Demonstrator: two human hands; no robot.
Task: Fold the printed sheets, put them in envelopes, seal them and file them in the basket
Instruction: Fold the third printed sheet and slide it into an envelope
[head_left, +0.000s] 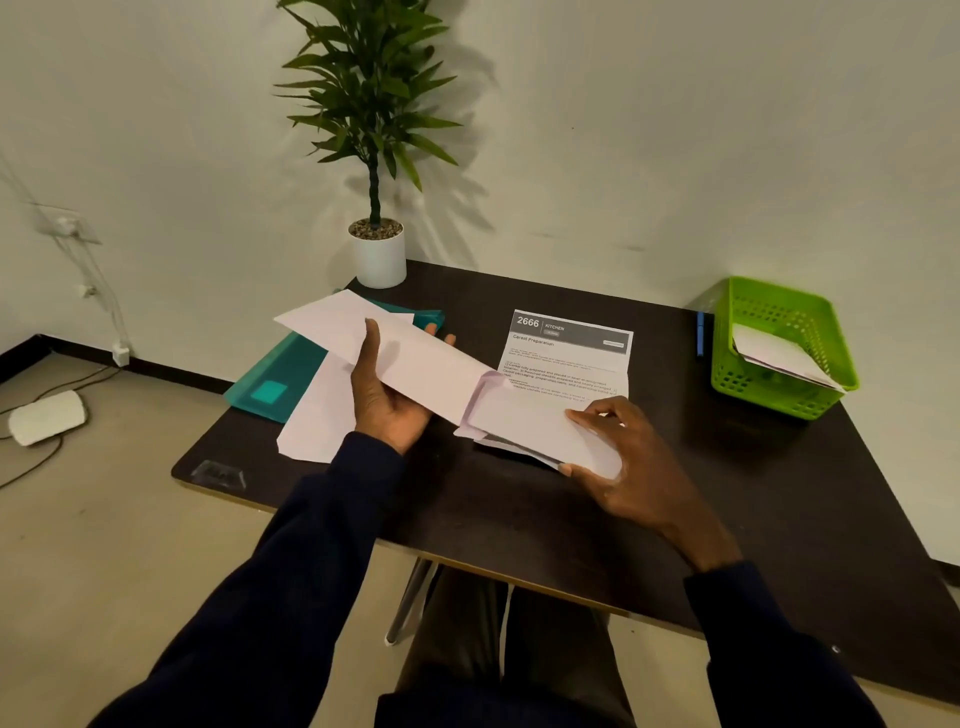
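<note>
My left hand (387, 395) grips a long white envelope (415, 358) above the dark table (519, 509), thumb on top, with the flap open at its right end. My right hand (618, 462) pinches a folded sheet (530, 426) whose left end lies at the envelope's mouth. A printed sheet (569, 353) headed "2666 KITCHEN" lies flat behind them. The green basket (769, 306) stands at the table's right and holds white envelopes (779, 356). More white envelopes (317, 415) lie on the table under my left hand.
A teal folder (283, 376) lies at the table's left edge. A potted plant (378, 254) stands at the back corner. A blue pen (700, 332) lies just left of the basket. Cables and a white device (47, 415) are on the floor at left.
</note>
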